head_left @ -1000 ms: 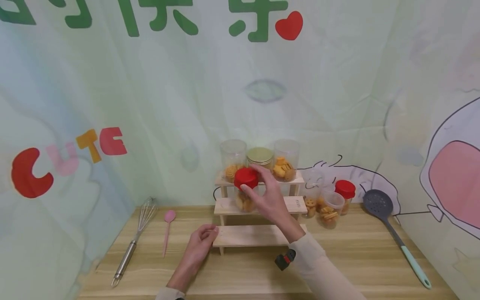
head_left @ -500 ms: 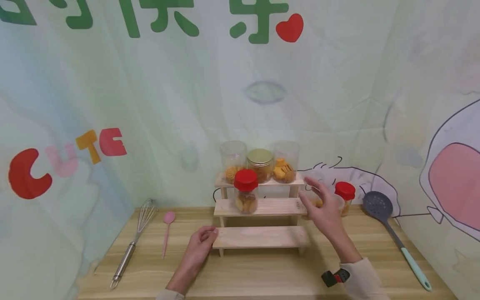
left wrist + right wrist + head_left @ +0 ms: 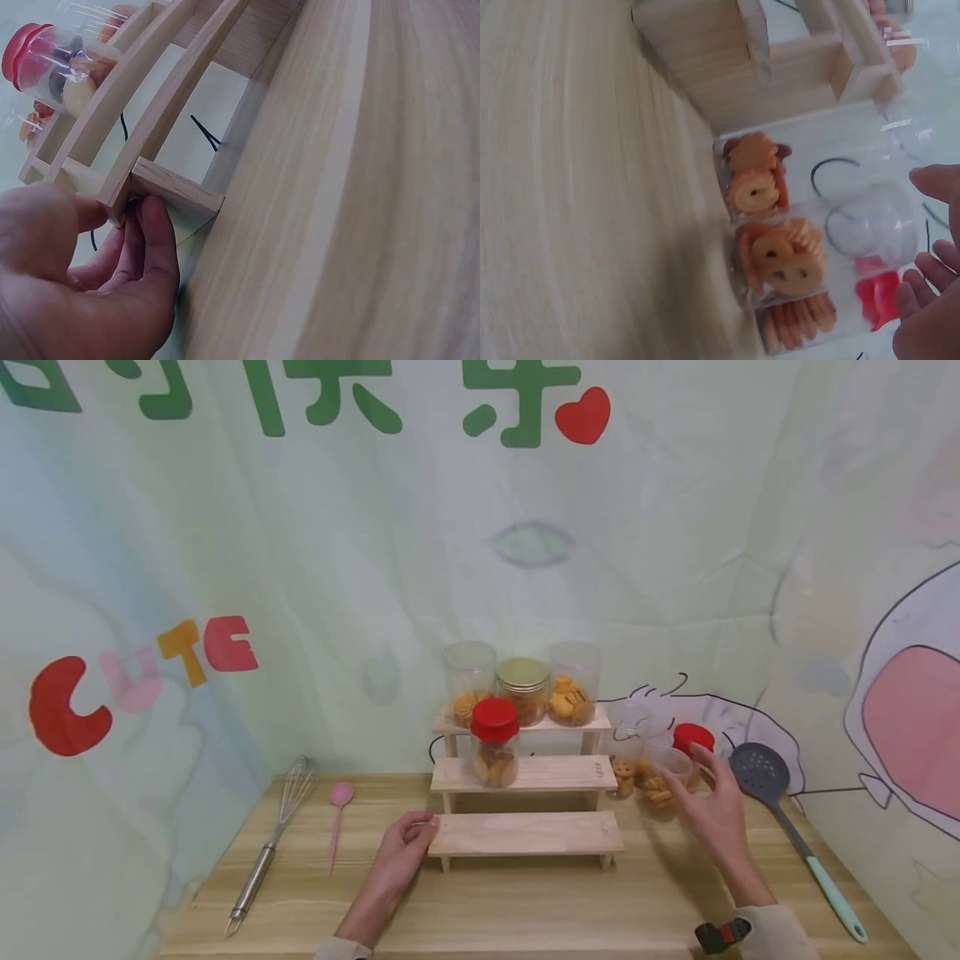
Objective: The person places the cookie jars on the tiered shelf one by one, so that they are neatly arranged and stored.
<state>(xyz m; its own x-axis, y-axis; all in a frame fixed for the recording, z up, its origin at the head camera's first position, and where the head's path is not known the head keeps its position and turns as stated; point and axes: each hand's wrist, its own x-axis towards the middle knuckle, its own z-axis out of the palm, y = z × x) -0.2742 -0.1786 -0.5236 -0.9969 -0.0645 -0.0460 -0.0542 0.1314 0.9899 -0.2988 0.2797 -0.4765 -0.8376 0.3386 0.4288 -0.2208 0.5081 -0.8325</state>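
Observation:
My left hand (image 3: 403, 850) pinches the left end of the bottom step of a three-step wooden display stand (image 3: 525, 833); in the left wrist view, its thumb is above the board and fingers are below. A red-lidded jar of cookies (image 3: 495, 753) is on the middle step. Over to the right, my right hand (image 3: 716, 814) has its thumb and fingers spread beside a clear cookie jar (image 3: 663, 777). Behind it is another red-lidded jar (image 3: 693, 740), partly hidden by the fingers. A third clear jar (image 3: 624, 768) stands close to the stand.
The top step bears two clear cookie jars (image 3: 469, 681) and a gold-lidded jar (image 3: 523, 693). On the left of the table lie a whisk (image 3: 273, 839) and a pink spoon (image 3: 338, 818). A slotted skimmer (image 3: 795, 835) lies at the right. A printed cloth (image 3: 375, 527) hangs behind.
My right hand has let go of the red-lidded jar on the middle step and moved right to the jars on the table. My left hand has stayed at the stand.

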